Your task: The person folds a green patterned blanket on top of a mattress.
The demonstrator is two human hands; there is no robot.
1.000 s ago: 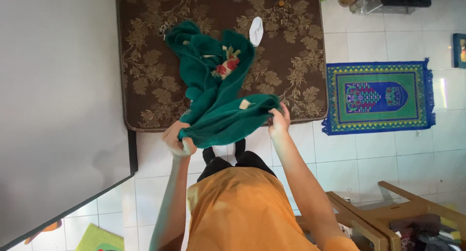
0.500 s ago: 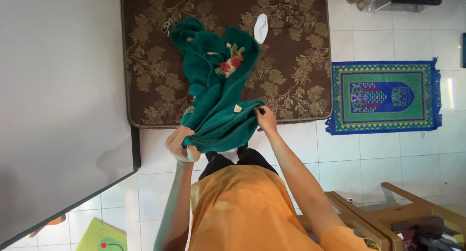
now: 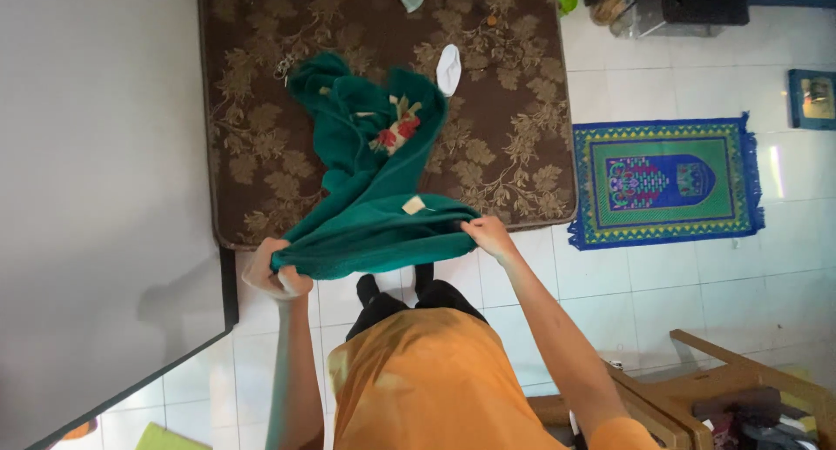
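Green cloth (image 3: 374,180) with red floral patch, bunched, hem stretched between closed left hand (image 3: 274,276) and pinching right hand (image 3: 489,237).

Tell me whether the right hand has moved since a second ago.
Yes. The right hand moved up toward the brown floral mat edge, gripping the green cloth.

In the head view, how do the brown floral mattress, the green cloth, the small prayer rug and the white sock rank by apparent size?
1. Brown floral mattress
2. Green cloth, though it is held up nearer the camera
3. Prayer rug, close to the cloth
4. White sock
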